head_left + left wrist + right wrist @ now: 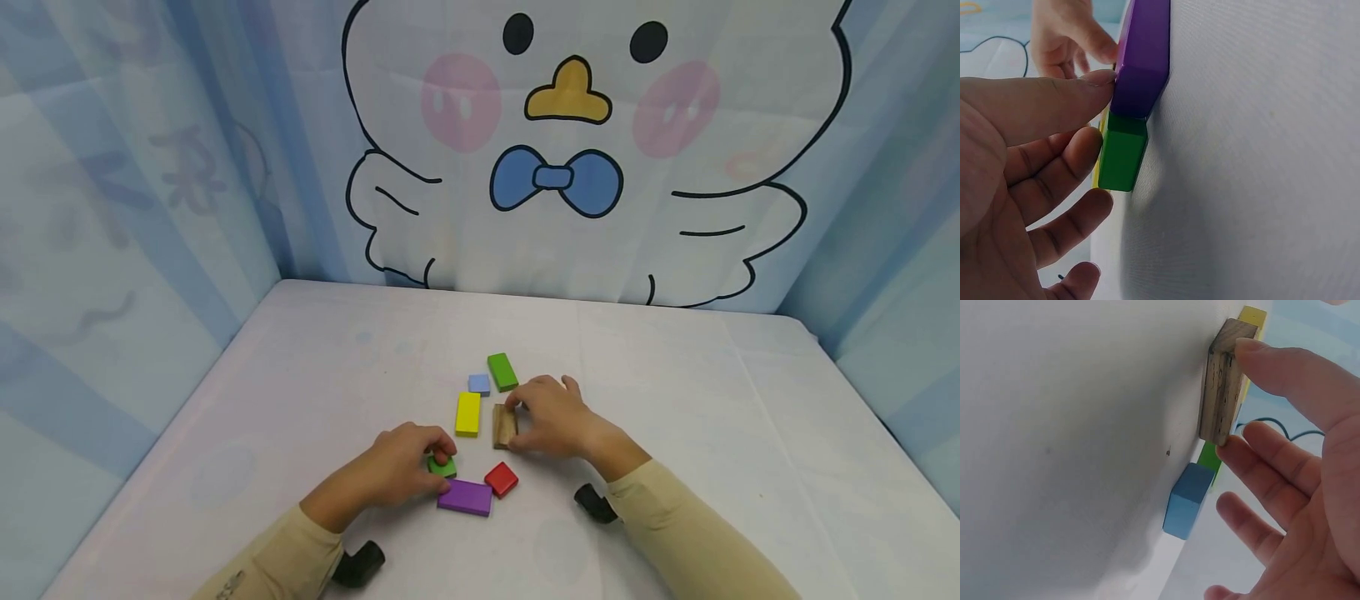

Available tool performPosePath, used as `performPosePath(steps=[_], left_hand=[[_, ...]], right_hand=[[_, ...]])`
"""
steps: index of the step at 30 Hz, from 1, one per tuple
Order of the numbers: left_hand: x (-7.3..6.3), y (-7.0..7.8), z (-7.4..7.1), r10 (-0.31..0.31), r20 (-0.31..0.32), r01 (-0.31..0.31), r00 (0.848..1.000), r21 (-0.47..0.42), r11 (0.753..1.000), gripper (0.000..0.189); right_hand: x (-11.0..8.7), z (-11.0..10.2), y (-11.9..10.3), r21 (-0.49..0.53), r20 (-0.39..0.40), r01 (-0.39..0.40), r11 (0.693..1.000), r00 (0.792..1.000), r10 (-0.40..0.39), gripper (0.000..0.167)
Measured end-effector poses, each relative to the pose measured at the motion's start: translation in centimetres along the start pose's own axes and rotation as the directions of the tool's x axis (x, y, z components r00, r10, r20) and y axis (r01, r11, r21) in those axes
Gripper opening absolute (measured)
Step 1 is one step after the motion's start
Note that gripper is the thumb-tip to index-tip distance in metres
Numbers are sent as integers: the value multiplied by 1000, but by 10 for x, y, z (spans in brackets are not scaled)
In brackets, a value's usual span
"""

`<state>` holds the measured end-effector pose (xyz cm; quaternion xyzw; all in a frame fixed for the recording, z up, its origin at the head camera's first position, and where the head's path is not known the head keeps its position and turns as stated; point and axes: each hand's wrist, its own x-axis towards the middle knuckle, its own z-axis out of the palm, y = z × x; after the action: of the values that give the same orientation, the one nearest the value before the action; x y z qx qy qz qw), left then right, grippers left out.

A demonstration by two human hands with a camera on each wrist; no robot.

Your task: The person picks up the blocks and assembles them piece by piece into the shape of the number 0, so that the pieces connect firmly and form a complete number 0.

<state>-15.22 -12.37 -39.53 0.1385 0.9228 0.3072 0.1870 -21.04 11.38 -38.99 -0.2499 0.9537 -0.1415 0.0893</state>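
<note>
My right hand point(557, 417) pinches a bare wooden block point(503, 427) endwise, thumb at its near end and index finger at the far one; in the right wrist view the wooden block point(1222, 387) shows a cracked side. The thumb of my left hand point(401, 467) touches the corner of a purple block point(465, 498). Its index finger bends over a small green block point(442, 468), which lies against the purple one in the left wrist view. A red block point(501, 480) sits by the purple block's right end. Left of the wooden block lies a yellow block point(467, 414).
Behind the yellow block are a light blue block point(478, 384) and a longer green block point(502, 372). The right wrist view shows a blue block point(1189, 501) near my right fingers. All lie on a white-covered table point(675, 375), with printed curtains point(555, 250) around it.
</note>
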Motion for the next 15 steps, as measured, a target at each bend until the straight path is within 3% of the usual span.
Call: performPosePath(steps=[15], left_hand=[[0,0,1,0,-2,0,1000,4,1000,33]], right_hand=[[-11,2,2,0,-5,4,1000,1000,-4,42]])
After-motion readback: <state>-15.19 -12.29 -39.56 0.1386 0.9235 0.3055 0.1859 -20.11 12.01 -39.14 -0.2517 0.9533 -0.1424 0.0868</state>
